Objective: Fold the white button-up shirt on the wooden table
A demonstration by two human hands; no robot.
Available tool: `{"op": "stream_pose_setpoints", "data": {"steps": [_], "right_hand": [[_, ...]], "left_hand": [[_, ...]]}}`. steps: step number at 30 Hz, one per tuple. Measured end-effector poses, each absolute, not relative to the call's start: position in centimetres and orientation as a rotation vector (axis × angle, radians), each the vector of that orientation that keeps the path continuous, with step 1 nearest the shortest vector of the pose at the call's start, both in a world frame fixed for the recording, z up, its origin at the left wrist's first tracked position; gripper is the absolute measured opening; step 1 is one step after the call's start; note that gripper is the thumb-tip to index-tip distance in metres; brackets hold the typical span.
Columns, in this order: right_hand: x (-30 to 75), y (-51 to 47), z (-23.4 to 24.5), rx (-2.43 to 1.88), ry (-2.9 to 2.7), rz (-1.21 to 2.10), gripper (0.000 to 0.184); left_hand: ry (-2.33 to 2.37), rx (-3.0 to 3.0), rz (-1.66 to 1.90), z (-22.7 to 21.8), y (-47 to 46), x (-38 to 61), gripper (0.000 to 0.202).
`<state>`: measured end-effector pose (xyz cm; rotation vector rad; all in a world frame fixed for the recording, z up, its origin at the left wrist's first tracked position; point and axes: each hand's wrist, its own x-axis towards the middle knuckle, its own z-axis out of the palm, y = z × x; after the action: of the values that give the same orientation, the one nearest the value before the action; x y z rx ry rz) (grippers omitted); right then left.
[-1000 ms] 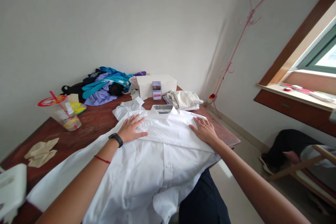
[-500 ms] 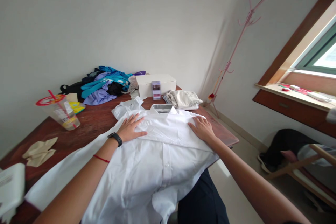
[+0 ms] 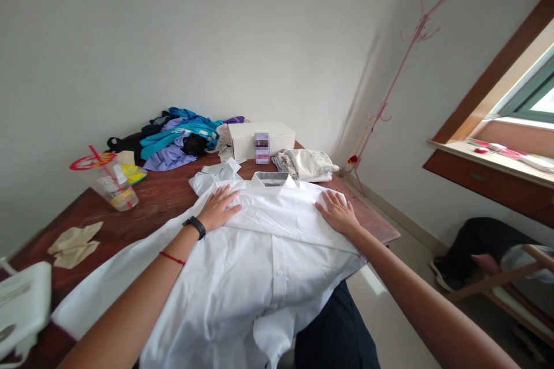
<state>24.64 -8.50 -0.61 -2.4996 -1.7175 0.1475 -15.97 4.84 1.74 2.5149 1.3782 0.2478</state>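
A white button-up shirt (image 3: pixel 255 265) is spread over the wooden table (image 3: pixel 160 190), its collar (image 3: pixel 272 179) toward the wall. Its lower part hangs over the near edge by my legs. Flat on the upper left of the shirt lies my left hand (image 3: pixel 216 209), fingers spread, with a black band on the wrist. My right hand (image 3: pixel 338 212) rests open on the upper right, near the shoulder. Between the hands a folded layer of white cloth runs across the chest. Neither hand grips the fabric.
Beyond the shirt are a white box (image 3: pixel 281 134), folded clothes (image 3: pixel 307 165) and a pile of garments (image 3: pixel 182 135). At left stand a plastic cup (image 3: pixel 110 184), a beige cloth (image 3: pixel 77 246) and a white plastic object (image 3: pixel 26 305). A pink coat rack (image 3: pixel 400 69) leans in the corner.
The view has shifted slightly, so everything sits a little farther right. Both hands stay flat on the shirt in nearly the same places.
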Motion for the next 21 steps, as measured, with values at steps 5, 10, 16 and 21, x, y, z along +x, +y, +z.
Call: {"op": "stream_pose_setpoints", "data": {"steps": [5,10,16,21], "right_hand": [[23.0,-8.1,1.8,-2.581,-1.74,0.233,0.081],[16.1,-6.6,6.2,-2.218,-2.024,0.091,0.076],[6.8,-3.8,6.3,-1.882,-2.254,0.194,0.073],[4.9,-3.1,2.9,-1.8,-2.285,0.218,0.075]], "left_hand": [[1.367,2.539,0.239,1.9,4.6,-15.9,0.077],[1.354,2.55,0.28,1.6,4.7,-16.0,0.083],[1.337,2.575,0.313,1.5,4.4,-16.1,0.094],[1.379,2.574,0.274,1.6,4.2,-15.8,0.095]]}}
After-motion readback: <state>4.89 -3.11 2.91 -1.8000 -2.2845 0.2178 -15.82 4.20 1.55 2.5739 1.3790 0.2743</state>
